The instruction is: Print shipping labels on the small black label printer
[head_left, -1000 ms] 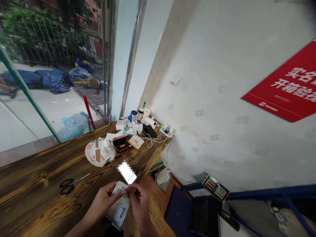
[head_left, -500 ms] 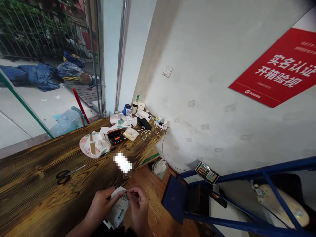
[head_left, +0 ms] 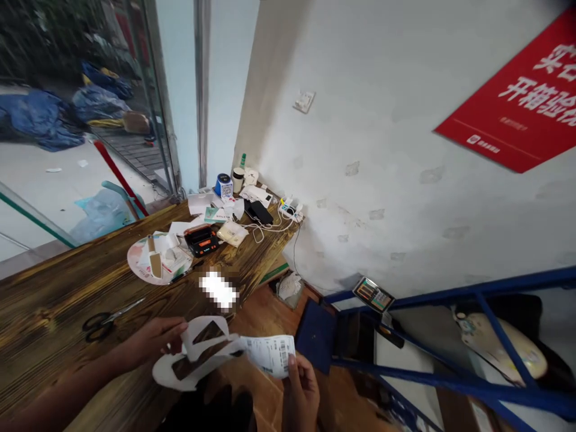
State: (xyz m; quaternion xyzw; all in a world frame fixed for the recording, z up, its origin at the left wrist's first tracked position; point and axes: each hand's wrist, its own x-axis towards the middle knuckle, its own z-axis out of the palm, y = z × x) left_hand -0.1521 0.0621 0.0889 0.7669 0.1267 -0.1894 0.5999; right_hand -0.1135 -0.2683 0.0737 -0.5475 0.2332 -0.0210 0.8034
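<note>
My right hand pinches the right end of a white printed shipping label, its barcode side showing. My left hand is closed on white backing paper that curls in a loop and has rectangular openings. Between the two hands the paper runs up to the label's left end; whether they are still joined there I cannot make out. Both are held in the air by the table's front edge. Black-handled scissors lie on the wooden table beyond my left forearm.
Farther back are a pink round tray with papers and a knife, a black-orange label printer, a phone and a power strip. Blurred white pixels cover one spot. A blue metal frame stands at right.
My hands have moved apart, the right one going right with the label. The folded paper has opened out into a label and a looped backing strip. The view has shifted slightly.
</note>
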